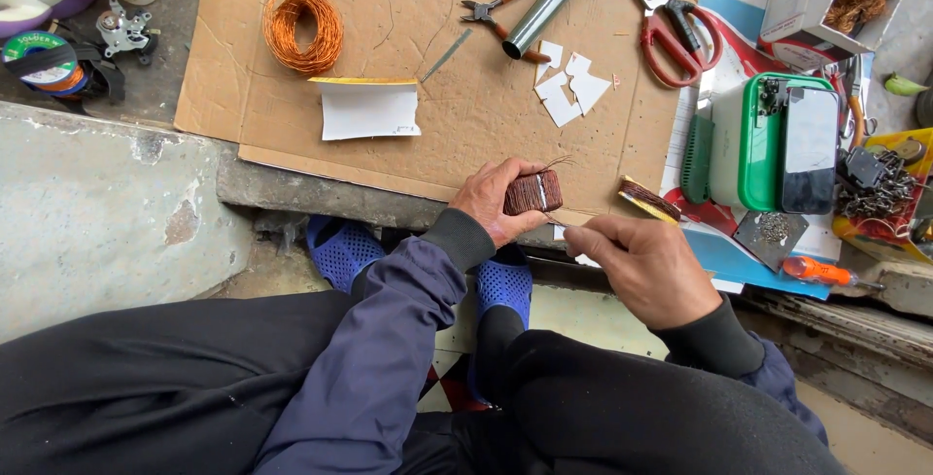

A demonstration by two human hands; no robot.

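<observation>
A flattened sheet of cardboard (408, 37) covers a rough concrete ledge (107, 203) that serves as the worktop. On the cardboard lie a coil of copper wire (303, 30), a folded white paper (369, 107), small white paper scraps (569, 86), a metal tube (552, 0), pliers with orange handles (501, 10) and red-handled scissors (671, 23). At the right, off the cardboard, a green and white box (743, 140) rests beside a yellow tray of metal parts (918, 159), with an orange screwdriver (821, 271) near the edge. Rolls of tape (44, 62) sit at the far left.
</observation>
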